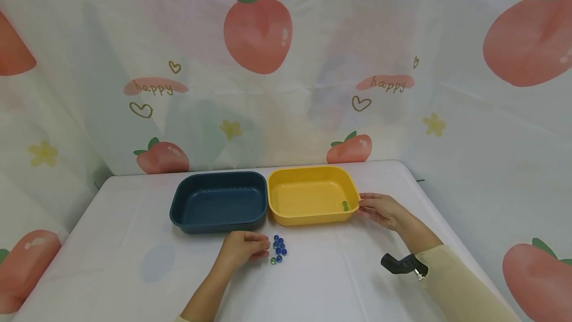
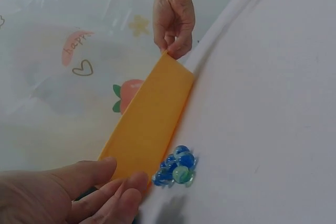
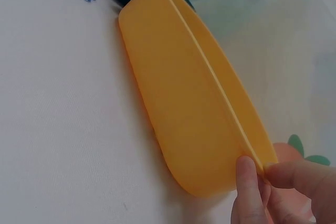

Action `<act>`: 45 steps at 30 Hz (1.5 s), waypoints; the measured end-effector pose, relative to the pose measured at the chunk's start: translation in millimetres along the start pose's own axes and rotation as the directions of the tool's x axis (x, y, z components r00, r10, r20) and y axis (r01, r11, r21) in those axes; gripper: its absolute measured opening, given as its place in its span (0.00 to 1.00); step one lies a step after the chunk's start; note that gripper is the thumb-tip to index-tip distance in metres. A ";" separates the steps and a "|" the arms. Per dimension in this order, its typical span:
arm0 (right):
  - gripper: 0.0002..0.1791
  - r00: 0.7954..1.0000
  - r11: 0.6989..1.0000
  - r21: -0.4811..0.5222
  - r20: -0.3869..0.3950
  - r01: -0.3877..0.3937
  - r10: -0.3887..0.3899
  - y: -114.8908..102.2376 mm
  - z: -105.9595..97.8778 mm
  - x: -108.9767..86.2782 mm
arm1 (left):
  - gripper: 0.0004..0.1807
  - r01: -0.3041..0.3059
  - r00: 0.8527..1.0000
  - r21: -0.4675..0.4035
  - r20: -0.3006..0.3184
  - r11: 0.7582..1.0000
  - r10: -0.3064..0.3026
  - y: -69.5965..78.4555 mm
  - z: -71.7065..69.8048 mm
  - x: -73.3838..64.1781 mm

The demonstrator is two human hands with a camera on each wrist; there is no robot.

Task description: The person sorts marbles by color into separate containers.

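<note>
My right hand (image 1: 380, 211) pinches the rim of the yellow tray (image 1: 312, 220) at its right front corner. In the right wrist view the thumb and fingertips (image 3: 245, 169) meet at that rim. Inside the tray, near the held corner, lie green marbles (image 1: 345, 206). My left hand (image 1: 244, 249) is low over the cloth just left of a small cluster of blue marbles (image 1: 278, 251). A green marble (image 1: 273, 261) sits at the near end of this cluster. Nothing shows between the left thumb and fingers, which are apart in the left wrist view (image 2: 100, 192).
A dark blue tray (image 1: 219, 227) stands directly left of the yellow one, their sides close together. White cloth (image 1: 339, 272) covers the table. Behind it hangs a fruit-printed curtain (image 1: 286, 113). A black band (image 1: 404, 264) is on the right wrist.
</note>
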State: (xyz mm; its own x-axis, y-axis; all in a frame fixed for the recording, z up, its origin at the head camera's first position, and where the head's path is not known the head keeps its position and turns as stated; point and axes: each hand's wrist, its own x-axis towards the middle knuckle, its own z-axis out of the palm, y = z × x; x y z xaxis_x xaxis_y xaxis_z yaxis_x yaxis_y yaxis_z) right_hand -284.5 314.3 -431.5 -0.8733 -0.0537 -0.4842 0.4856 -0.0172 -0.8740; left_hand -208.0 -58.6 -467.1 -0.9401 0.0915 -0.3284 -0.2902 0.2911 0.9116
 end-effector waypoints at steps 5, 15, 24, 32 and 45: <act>0.34 1.000 1.000 0.000 0.005 0.002 -0.002 1.0 -0.7 0.4 | 0.13 -0.003 1.000 0.012 -0.012 1.000 0.003 -10.0 3.6 -2.7; 0.33 1.000 1.000 0.013 0.016 0.001 -0.001 0.2 -1.1 -1.1 | 0.11 -0.023 0.999 0.018 -0.034 1.000 0.024 -18.8 11.1 -6.9; 0.33 1.000 1.000 0.026 0.030 0.003 -0.003 -0.9 -0.8 -3.6 | 0.09 -0.100 0.990 0.143 -0.088 0.985 0.113 -18.8 17.7 -11.0; 0.34 0.999 1.000 0.024 0.038 0.005 -0.006 0.3 -1.2 -3.0 | 0.08 -0.106 0.982 0.272 -0.121 0.956 0.143 -12.6 25.2 -16.1; 0.33 0.999 0.999 0.037 0.035 -0.007 0.006 0.4 -0.2 -3.7 | 0.10 -0.118 0.965 0.424 -0.164 0.898 0.205 -8.9 34.1 -17.1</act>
State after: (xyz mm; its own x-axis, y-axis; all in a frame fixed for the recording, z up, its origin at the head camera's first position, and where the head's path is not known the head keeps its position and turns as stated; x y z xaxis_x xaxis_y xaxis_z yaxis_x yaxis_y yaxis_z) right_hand -281.1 314.7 -430.1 -0.8687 -0.0883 -0.4874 0.4927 -0.0533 -0.8686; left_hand -183.2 -30.3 -478.0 -0.9959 -0.0084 -0.0899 -0.0735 0.6545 0.7525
